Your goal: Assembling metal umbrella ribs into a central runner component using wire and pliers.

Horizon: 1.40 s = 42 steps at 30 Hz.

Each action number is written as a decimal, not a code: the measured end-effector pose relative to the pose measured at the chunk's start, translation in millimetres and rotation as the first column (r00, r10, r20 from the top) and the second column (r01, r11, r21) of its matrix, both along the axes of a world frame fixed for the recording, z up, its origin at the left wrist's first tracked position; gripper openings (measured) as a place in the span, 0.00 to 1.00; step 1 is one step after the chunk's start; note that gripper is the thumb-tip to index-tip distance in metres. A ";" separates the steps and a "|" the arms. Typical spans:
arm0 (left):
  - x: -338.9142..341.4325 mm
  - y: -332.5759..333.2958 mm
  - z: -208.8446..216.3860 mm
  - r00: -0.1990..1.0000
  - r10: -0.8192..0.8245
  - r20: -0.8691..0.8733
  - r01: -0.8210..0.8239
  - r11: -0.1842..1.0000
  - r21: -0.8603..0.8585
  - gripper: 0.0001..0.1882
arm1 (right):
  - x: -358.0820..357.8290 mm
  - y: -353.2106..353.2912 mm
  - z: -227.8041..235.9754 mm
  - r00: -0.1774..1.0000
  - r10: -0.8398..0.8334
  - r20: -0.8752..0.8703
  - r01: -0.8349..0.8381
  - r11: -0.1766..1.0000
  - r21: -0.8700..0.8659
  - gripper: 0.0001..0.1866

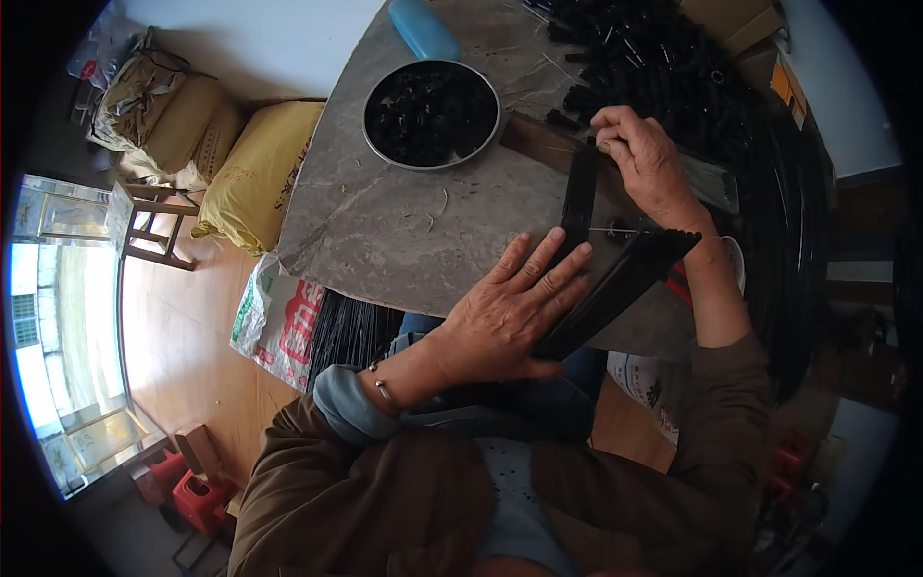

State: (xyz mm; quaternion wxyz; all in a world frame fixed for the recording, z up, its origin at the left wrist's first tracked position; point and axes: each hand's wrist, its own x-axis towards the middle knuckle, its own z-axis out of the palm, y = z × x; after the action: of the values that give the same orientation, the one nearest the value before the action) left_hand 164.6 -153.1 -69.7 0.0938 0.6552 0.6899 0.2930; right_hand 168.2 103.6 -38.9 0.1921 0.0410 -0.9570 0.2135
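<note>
My left hand (519,298) lies across thin black strips (615,284), its fingers stretched close together over them and its thumb on the near side. The strips form two bundles spread in a V; one slants up to the right beneath my right wrist. The narrower bundle (577,192) points away from me. A thin pale wire or pin (612,231) runs between the two. My right hand (642,163) is curled near the far end of the narrower bundle, thumb and fingers pinched together. Whatever is in that pinch is too small to make out.
A round metal bowl (366,135) of small black parts stands on the grey table (385,240), beside a blue case (423,31). Many black pieces (654,67) are heaped at the far right. Yellow sacks (260,173) and a wooden stool (154,226) stand on the left.
</note>
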 end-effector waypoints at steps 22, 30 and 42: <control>-0.6 -1.6 -0.5 1.000 0.007 -0.012 -0.007 1.000 0.002 0.47 | 8.6 6.2 20.2 0.973 -0.096 0.208 0.050 0.975 0.217 0.02; 0.0 -1.7 -1.6 1.000 0.011 -0.003 -0.011 1.000 0.004 0.47 | 3.1 6.3 17.1 0.979 -0.060 0.194 0.024 0.983 0.184 0.02; 0.8 -0.6 -0.6 1.000 0.014 -0.024 -0.015 1.000 -0.020 0.48 | -0.3 3.8 -4.1 0.980 -0.153 0.128 0.153 0.988 0.007 0.14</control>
State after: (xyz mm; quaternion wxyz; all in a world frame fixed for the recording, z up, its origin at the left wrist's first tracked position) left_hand 165.3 -153.7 -70.2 0.0901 0.6527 0.6987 0.2789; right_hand 167.9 107.4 -43.0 0.1461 -0.0467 -0.9674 0.2018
